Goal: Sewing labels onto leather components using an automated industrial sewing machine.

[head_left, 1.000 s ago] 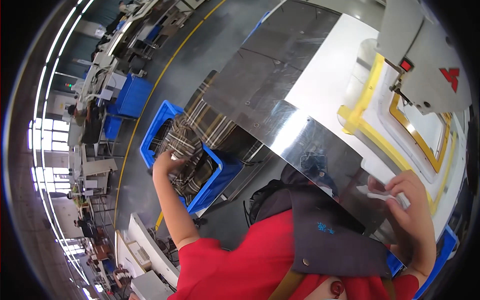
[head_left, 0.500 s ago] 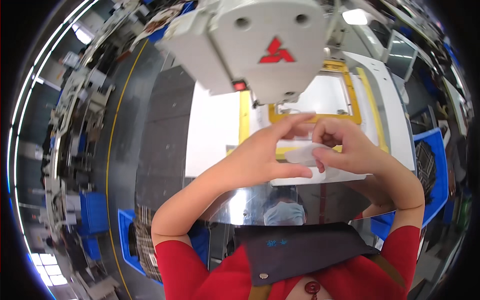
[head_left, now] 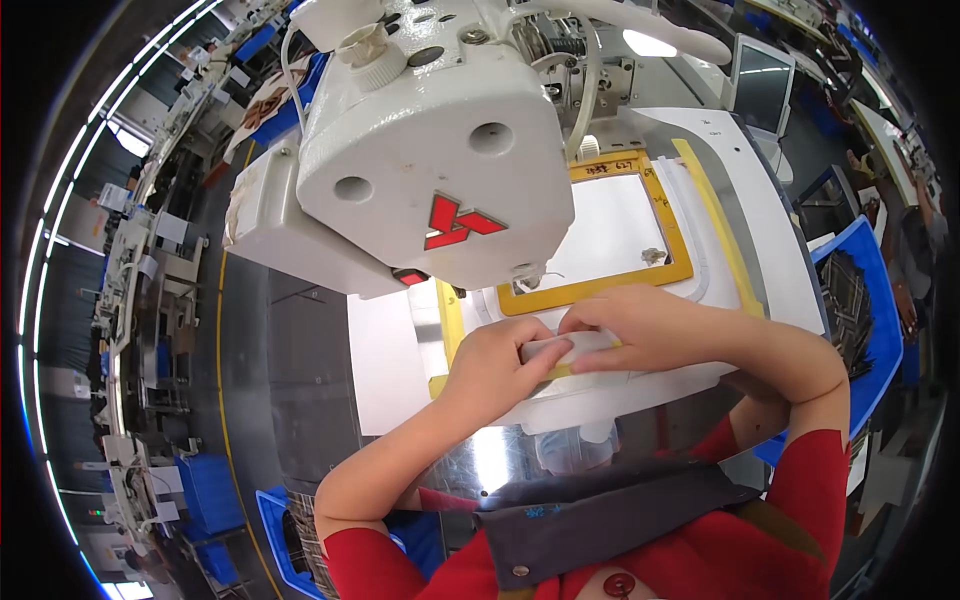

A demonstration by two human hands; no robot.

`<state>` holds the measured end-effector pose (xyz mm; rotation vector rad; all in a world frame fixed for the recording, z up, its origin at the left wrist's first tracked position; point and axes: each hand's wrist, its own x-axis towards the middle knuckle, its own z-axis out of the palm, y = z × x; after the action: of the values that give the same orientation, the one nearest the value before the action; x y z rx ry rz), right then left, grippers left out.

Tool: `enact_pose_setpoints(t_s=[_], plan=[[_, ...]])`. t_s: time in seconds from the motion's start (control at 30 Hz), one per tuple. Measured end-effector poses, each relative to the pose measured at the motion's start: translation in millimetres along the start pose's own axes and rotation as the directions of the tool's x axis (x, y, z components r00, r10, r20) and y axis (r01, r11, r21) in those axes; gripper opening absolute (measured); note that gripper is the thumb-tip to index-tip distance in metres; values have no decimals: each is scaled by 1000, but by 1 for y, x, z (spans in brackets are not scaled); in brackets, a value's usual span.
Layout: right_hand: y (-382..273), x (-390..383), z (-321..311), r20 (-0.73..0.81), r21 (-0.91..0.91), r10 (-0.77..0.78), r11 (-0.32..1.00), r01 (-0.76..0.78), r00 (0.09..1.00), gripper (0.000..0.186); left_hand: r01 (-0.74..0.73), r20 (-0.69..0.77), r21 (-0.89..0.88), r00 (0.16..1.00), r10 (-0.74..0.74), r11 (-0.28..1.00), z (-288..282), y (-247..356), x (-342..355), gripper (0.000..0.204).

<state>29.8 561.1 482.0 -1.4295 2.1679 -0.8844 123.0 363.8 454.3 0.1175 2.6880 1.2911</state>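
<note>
A small whitish, partly see-through piece bends between my two hands; whether it is film, paper or cloth I cannot tell. My left hand pinches its left end, with the thumb along the near side. On the other end, the thumb and curled fingers of my right hand close round it. Both hands are just in front of a yellow rectangular frame, which lies on a white plate under a white sewing machine head. My fingers cover part of the piece.
Blue bins stand on both sides, the right one holding dark patterned pieces. Yellow strips edge the white sheet. A screen stands at the far right. The shiny table edge runs before my body.
My hands have drawn together; the left, spread before, now grips the piece too. The view has shifted, so the machine head appears larger and farther left.
</note>
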Motion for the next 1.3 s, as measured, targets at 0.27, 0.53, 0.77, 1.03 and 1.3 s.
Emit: enact_pose_setpoints(t_s=[0.27,0.53,0.77,1.03,1.3], plan=[[23,32,1,-20,43,311,950,-310,950,30,45,-298,134,954,-3,990,-10,-9,-5,30],[40,46,-4,-114,-116,292,946,-304,950,31,-346,-100,585,867,489,734,17,-13,-5,56],[43,26,-18,-124,-163,412,889,-428,903,34,-279,-77,579,917,391,766,17,-10,2,59],[62,-28,-42,-258,-67,547,812,-580,796,30,-275,-66,590,920,386,759,15,-11,4,58],[69,-27,-44,-343,-269,413,817,-509,844,31,-262,-98,548,923,372,794,14,-12,4,57]])
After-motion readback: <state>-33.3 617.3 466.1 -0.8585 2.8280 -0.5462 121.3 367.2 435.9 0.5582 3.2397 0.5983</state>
